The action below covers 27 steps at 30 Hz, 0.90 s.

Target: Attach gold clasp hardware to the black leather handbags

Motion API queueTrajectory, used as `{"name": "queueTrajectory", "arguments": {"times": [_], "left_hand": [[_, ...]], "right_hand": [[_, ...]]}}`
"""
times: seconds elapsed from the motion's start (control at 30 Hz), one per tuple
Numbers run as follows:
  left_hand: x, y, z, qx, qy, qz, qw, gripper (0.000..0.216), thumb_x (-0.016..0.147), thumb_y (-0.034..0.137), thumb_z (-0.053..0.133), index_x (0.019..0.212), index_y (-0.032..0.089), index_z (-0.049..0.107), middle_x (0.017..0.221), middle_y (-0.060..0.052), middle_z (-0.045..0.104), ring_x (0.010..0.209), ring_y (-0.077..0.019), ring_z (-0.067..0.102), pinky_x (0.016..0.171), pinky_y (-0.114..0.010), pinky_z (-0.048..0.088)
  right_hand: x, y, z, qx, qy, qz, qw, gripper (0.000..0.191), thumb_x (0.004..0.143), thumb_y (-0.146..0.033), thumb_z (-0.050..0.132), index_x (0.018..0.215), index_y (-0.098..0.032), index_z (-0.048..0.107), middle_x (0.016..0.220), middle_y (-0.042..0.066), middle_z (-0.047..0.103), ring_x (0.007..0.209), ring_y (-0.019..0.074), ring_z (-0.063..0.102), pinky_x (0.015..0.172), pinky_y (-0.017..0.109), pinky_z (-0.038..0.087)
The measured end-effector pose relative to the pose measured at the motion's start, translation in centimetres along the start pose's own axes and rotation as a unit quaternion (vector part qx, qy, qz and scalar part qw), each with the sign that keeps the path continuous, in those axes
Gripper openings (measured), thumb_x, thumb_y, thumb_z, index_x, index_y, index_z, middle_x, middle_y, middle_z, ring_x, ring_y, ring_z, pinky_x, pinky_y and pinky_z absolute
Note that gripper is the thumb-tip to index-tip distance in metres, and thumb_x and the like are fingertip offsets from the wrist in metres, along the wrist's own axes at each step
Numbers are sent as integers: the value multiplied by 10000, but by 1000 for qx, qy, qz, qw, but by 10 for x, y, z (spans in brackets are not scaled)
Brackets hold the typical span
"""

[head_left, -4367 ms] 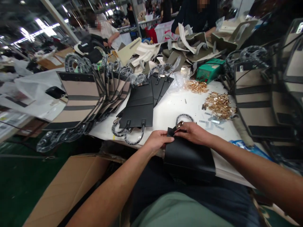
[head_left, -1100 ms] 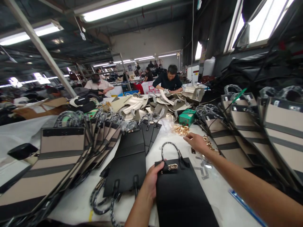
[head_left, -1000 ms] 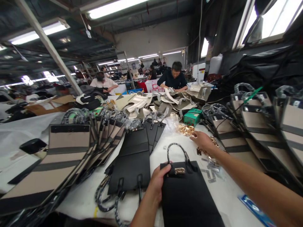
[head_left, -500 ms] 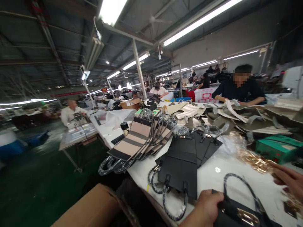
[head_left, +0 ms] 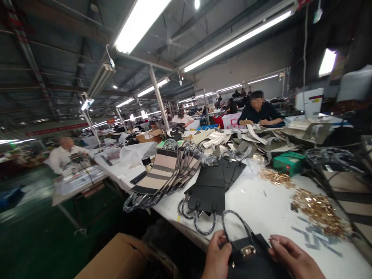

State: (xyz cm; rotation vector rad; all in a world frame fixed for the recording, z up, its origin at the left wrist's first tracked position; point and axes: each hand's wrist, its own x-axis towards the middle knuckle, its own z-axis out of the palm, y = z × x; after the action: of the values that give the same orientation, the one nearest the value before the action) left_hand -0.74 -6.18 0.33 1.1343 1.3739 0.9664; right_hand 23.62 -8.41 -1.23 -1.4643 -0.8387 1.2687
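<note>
A black handbag panel (head_left: 252,260) with a looped, plastic-wrapped handle (head_left: 236,214) lies low in front of me at the table's near edge. Near its top sits a gold metal fitting (head_left: 248,251). My left hand (head_left: 217,255) grips the panel's left top edge beside the handle's foot, thumb on the front. Close by the right edge, my right hand (head_left: 290,256) has thumb and forefinger pinched together; a tiny pale glint shows at the tips, too small to name. More black panels (head_left: 207,199) with wrapped handles are stacked just beyond.
Loose gold hardware (head_left: 318,207) lies in piles on the white table (head_left: 247,201), near a green box (head_left: 289,163). Striped beige panels (head_left: 162,170) lean in a stack at left. A cardboard box (head_left: 116,259) stands below the edge. A co-worker (head_left: 261,110) works across the table.
My view has swung right. My right hand has come from the gold hardware pile to the black panel's right side. My left hand keeps its hold on the panel.
</note>
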Motion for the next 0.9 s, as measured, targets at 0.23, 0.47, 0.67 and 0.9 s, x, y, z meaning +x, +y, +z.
{"name": "queueTrajectory", "arguments": {"times": [0.23,0.47,0.67,0.9], "left_hand": [[-19,63,-13,271,-92,322,902,448,770,145,594,1203,232,668,1290,-117,612,1227,-302,500,1089,-444,349],[43,92,25,391,-262,322,821,291,878,227,518,1084,241,721,1083,-78,721,1032,-262,600,962,-375,430],[88,95,46,420,-421,315,740,283,750,159,660,1012,234,739,1141,-58,720,1133,-262,568,1048,-348,345],[97,99,51,459,-428,302,718,290,627,278,817,911,305,765,927,-9,753,957,-251,644,878,-301,438]], "right_hand": [[-20,-18,10,-105,33,-100,989,414,675,-618,707,865,-256,770,1019,15,759,1060,297,657,918,306,508],[-25,-19,7,-15,57,-95,994,441,803,-572,638,994,-182,718,599,6,640,621,186,568,636,299,448],[-21,-19,5,28,82,-105,991,341,778,-519,697,824,-186,635,605,-19,558,573,137,488,596,270,381],[-23,-17,5,-6,52,-89,995,370,834,-476,626,1083,-206,580,663,-42,553,610,159,547,670,294,433]]}}
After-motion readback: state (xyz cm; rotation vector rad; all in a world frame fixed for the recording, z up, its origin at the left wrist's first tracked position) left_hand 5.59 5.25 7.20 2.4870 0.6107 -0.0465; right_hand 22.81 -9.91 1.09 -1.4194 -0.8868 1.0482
